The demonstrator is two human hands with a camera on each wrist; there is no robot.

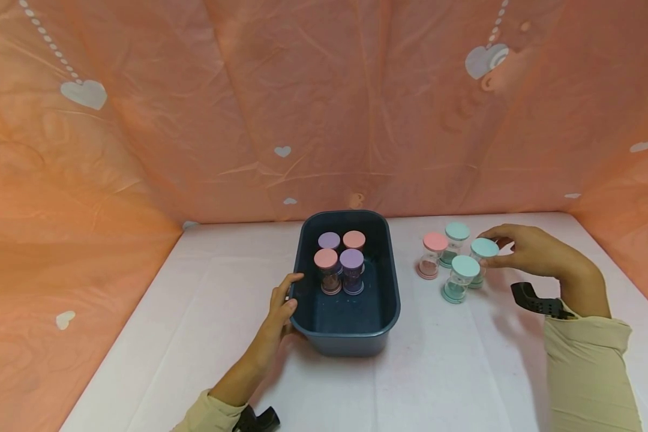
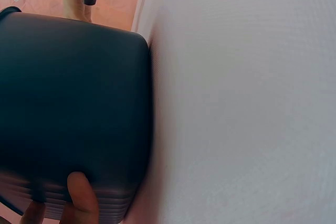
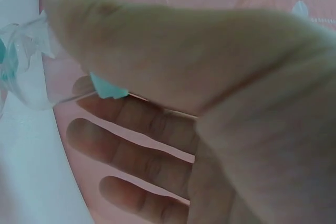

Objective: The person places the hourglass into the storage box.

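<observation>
A dark blue bin (image 1: 345,345) stands on the table, holding upright sand timers: two with purple caps (image 1: 351,258) and two with pink caps (image 1: 326,258). My left hand (image 1: 272,315) touches the bin's left wall and rim; in the left wrist view its fingertips (image 2: 81,192) lie against the outer wall. On the right, my right hand (image 1: 529,252) pinches a teal-capped sand timer (image 1: 484,248) by its upper part, between thumb and fingers. Beside it stand two more teal-capped timers (image 1: 465,266) and one pink-capped timer (image 1: 435,242). In the right wrist view, the thumb hides much of the pinched timer's cap (image 3: 109,86).
The white-covered table (image 1: 194,336) is bordered behind and at both sides by a pink-orange sheet (image 1: 324,108) with pale hearts. Black wrist devices (image 1: 537,300) sit at both wrists.
</observation>
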